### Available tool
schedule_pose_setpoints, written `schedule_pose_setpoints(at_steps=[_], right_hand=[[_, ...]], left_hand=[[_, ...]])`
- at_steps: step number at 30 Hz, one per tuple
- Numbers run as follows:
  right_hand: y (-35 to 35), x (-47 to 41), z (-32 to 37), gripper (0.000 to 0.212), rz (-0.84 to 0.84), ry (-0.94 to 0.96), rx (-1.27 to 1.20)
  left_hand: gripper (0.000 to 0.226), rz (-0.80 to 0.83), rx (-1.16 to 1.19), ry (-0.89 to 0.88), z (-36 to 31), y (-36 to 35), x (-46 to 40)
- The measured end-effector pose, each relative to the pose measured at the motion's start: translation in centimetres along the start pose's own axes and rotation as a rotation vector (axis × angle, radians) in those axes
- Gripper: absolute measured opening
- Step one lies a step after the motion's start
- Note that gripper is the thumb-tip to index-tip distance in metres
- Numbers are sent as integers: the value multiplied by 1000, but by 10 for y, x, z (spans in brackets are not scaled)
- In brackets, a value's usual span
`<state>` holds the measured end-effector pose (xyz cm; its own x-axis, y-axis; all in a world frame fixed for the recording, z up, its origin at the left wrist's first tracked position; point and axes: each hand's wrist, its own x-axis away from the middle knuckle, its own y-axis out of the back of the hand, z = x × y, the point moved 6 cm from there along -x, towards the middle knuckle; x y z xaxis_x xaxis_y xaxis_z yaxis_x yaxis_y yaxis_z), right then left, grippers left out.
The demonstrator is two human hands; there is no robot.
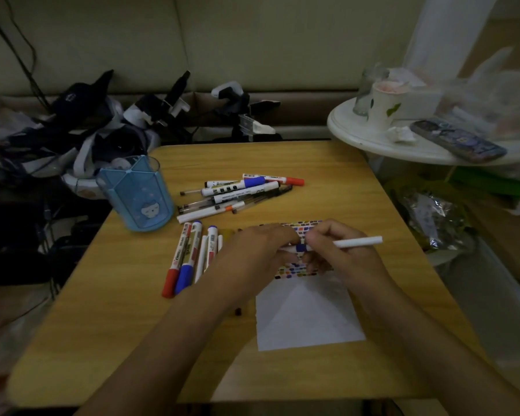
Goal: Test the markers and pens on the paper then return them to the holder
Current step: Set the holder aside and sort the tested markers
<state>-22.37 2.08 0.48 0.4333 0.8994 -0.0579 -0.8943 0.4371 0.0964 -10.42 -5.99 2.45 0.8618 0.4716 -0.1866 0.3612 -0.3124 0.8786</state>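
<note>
My left hand (258, 250) and my right hand (339, 253) meet above the top of the white paper (309, 313). Both hold one white pen (357, 242) with a blue band; its long white barrel sticks out to the right past my right hand. My left hand's fingers curl round the pen's left end. The paper's upper part carries a band of small coloured marks (294, 270). The blue pen holder (138, 193) stands at the table's left. One pile of markers and pens (240, 192) lies beyond my hands, and a second row (189, 253) lies to their left.
The wooden table (126, 325) has its edges close on all sides. Dark bags, cables and gear (96, 121) crowd the back left. A round white side table (403, 145) at the right carries a paper cup (385, 106), a glass and a phone (460, 141).
</note>
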Motion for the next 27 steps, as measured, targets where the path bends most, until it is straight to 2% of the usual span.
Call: schedule_pose_setpoints(at_steps=[6,13,22,24,27], right_hand=[[4,-1,-4,14,72,-39,22],[5,0,0,15,160,-35,24],[10,2,3,12,193,-25,58],[16,1,4,12,187,-28,57],[38,-3,5,17,69,-51,34]], left_hand=[[12,1,87,-24,2,3,5],[15,55,171,-35,-1,5,7],[21,114,210,-26,-3,4,5],[29,138,149,-46,-1,6,7],[38,88,142,4,14,17,9]])
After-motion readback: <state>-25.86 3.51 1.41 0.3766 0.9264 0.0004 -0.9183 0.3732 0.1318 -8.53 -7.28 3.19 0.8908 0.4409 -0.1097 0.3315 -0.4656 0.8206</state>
